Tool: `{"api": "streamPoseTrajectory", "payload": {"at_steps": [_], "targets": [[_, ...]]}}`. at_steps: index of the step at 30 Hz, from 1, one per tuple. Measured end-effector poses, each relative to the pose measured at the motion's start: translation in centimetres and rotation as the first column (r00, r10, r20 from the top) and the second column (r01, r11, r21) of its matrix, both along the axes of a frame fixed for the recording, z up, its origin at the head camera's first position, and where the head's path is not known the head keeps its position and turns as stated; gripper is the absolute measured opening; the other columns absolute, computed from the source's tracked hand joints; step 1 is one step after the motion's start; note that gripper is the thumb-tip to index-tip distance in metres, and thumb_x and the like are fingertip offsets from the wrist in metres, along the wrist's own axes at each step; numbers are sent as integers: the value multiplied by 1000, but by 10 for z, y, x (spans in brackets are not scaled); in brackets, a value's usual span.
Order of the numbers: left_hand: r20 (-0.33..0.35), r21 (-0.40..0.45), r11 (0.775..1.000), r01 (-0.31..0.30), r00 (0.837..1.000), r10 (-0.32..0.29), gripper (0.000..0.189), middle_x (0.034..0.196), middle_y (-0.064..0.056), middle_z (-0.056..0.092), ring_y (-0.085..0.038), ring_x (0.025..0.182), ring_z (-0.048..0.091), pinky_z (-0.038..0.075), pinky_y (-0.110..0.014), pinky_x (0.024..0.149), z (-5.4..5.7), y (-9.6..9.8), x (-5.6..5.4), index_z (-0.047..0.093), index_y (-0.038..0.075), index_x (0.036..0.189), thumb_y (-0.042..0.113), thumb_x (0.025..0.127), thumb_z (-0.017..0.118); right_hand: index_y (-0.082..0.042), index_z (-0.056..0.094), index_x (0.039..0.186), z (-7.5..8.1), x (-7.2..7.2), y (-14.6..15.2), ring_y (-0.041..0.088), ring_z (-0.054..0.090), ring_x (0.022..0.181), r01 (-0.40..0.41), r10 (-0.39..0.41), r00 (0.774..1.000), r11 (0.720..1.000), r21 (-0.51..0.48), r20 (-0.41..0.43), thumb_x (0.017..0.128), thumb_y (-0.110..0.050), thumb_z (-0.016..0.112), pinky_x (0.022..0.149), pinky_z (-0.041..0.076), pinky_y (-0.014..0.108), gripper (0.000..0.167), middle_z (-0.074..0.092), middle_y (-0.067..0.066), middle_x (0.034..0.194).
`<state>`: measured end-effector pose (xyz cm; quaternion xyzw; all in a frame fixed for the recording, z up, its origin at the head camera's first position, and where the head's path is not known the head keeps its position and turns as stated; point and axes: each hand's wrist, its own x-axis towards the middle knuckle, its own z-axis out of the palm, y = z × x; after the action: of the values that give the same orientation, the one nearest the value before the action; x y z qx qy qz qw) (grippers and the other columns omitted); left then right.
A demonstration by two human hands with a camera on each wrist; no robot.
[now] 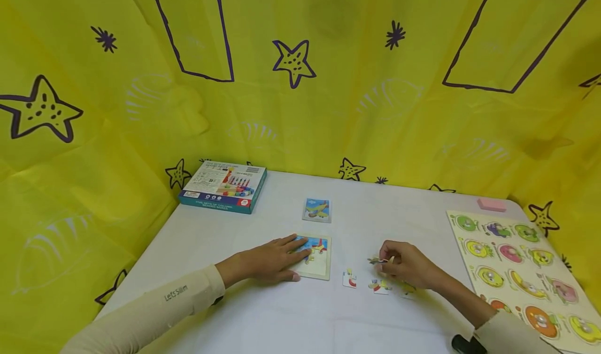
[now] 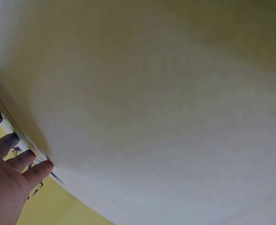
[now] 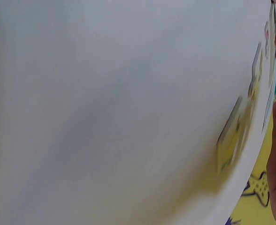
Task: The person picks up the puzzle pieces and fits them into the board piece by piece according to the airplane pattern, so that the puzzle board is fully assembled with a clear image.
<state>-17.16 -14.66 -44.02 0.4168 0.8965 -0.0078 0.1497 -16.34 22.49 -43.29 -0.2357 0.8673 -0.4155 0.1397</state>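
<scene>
My left hand lies with fingers spread over the left side of a jigsaw tray, its fingertips touching the tray. Some pieces with blue, red and yellow print sit inside the tray; the hand covers part of them. To the right, my right hand pinches a small puzzle piece between thumb and fingers, just above the table. Loose puzzle pieces lie around it: one piece near the tray, another below the fingers, and a third partly under the hand.
Behind the tray lies a small airplane picture puzzle. A boxed set stands at the back left. On the right are a fruit board and a pink block. A yellow curtain hangs behind the white table.
</scene>
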Motion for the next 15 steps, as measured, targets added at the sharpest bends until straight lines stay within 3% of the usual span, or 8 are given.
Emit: {"api": "streamPoseTrajectory", "payload": {"at_steps": [5, 15], "targets": [[8, 1, 1000, -6, 1000, 6, 69, 170, -4, 13, -32, 156, 13, 23, -46, 124, 0, -1, 0, 22, 23, 162, 55, 104, 42, -9, 70, 95, -1, -2, -26, 3, 51, 61, -30, 31, 999, 999, 15, -25, 91, -11, 73, 56, 47, 21, 5, 68, 5, 92], [2, -4, 1000, -1, 1000, 1, 69, 170, -4, 13, -32, 156, 13, 23, -45, 125, 1, 0, -1, 22, 23, 162, 54, 104, 42, -2, 70, 103, 0, -8, -64, 9, 53, 57, -89, 94, 994, 993, -74, 60, 95, -8, 67, 52, 44, 20, 11, 66, 12, 101]]}}
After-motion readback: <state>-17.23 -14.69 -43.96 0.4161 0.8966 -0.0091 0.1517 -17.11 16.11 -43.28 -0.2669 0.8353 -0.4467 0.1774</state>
